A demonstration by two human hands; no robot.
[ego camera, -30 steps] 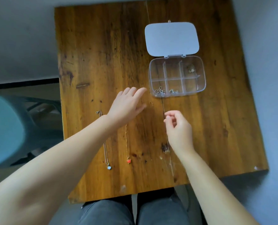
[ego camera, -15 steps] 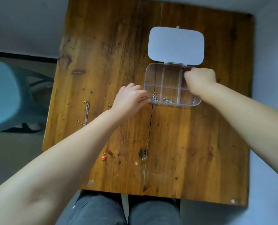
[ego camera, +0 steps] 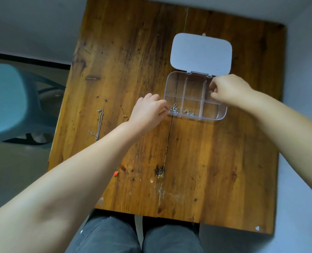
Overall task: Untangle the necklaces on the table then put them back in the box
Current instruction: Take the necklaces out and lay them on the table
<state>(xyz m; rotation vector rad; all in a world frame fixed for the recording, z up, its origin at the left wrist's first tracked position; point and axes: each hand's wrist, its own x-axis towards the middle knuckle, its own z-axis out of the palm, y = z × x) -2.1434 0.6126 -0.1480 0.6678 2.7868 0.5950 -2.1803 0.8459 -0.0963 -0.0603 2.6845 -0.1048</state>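
A clear compartment box (ego camera: 171,84) stands open on the wooden table (ego camera: 215,161), its white lid (ego camera: 200,52) folded back. My right hand (ego camera: 228,90) hovers over the far right compartment with its fingers pinched on a small glint of necklace. My left hand (ego camera: 148,114) rests curled against the box's near left corner. A silver necklace (ego camera: 99,123) lies left of that hand. A gold chain (ego camera: 123,111) runs under my left forearm, and its red pendant (ego camera: 116,173) shows below the arm. Small silver pieces (ego camera: 174,109) fill two near compartments.
A teal plastic stool (ego camera: 5,101) stands on the floor left of the table. My knees in grey trousers (ego camera: 133,234) sit under the near edge. A grey wall runs along the table's right side.
My right hand went from the table's middle up to the box's far right compartment. My left hand slid right to the box's corner. The camera shifted, so the table sits lower and more to the right.
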